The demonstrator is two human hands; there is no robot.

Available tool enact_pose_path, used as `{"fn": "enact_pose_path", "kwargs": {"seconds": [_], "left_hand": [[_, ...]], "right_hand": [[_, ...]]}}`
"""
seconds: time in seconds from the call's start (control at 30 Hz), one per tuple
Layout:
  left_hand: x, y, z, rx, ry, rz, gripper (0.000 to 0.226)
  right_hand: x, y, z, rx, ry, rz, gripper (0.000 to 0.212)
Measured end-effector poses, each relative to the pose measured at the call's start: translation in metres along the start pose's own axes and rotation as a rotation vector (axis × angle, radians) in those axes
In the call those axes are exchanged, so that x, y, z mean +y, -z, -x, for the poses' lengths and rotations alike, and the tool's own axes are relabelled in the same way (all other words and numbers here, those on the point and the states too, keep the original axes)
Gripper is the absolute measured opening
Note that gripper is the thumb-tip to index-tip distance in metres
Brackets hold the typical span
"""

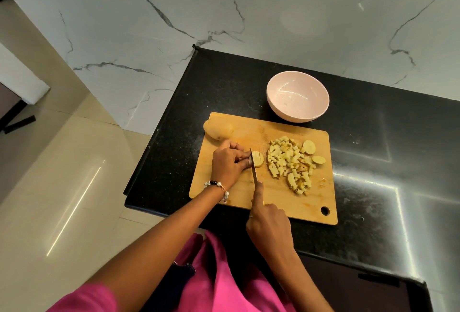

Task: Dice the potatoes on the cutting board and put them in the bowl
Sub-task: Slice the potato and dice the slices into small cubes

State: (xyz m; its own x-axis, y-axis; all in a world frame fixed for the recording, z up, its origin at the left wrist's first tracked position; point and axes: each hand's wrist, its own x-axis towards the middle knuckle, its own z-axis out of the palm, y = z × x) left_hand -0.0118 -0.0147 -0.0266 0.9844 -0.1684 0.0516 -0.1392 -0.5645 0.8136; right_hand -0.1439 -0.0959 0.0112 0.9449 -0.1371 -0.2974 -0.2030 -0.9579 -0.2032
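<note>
Head view, read from left to right, shows the dicing step well along but not finished. A whole potato (218,131) lies uncut at the far left corner of the cutting board (273,194), half over its edge. Just right of it the left hand (229,162) holds down a potato piece (257,159) near the middle of the board; its fingers (242,154) are curled and clamped on the piece, tips tucked close behind the blade. The piece already carries several parallel cuts.

The knife (254,169) stands in it, point away from the person, blade running toward the near edge. The right hand (270,222) grips the handle, its fingers wrapped shut around it and the forefinger stretched along the spine of the blade.

Further right a heap of diced potato (288,162) covers the right half of the board, with two rounded end slices (309,147) beside it near the right edge. Beyond the board's far edge, on the black table (373,137), sits the pink bowl (298,96), holding nothing yet.

Next, I judge, the piece needs crosswise cuts with the left fingertips kept clear. The whole potato remains to be cut, and then everything goes into the bowl.
</note>
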Motion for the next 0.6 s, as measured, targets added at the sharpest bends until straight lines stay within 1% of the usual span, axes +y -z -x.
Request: {"fn": "enact_pose_path", "kwargs": {"seconds": [0.1,0.2,0.27,0.33,0.37,0.43,0.6], "left_hand": [[0.003,0.0,0.0,-0.013,0.021,-0.04,0.028],[0.01,-0.004,0.003,0.012,0.052,-0.079,0.034],[0.018,-0.009,0.006,-0.008,0.079,-0.128,0.046],[0.024,-0.015,0.007,-0.055,0.086,-0.228,0.059],[0.027,-0.017,0.007,-0.066,0.074,-0.272,0.061],[0.031,-0.018,0.005,-0.079,0.046,-0.307,0.059],[0.028,-0.013,-0.005,-0.161,0.011,-0.301,0.048]], "right_hand": [[0.01,0.003,0.012,0.055,-0.029,-0.199,0.061],[0.019,0.011,0.015,0.188,-0.056,-0.4,0.054],[0.027,0.013,0.012,0.243,-0.092,-0.444,0.053],[0.035,0.012,0.009,0.258,-0.127,-0.45,0.053],[0.037,0.012,0.008,0.26,-0.134,-0.459,0.053],[0.039,0.012,0.009,0.261,-0.136,-0.486,0.052],[0.039,0.006,0.012,0.24,-0.135,-0.516,0.052]]}}
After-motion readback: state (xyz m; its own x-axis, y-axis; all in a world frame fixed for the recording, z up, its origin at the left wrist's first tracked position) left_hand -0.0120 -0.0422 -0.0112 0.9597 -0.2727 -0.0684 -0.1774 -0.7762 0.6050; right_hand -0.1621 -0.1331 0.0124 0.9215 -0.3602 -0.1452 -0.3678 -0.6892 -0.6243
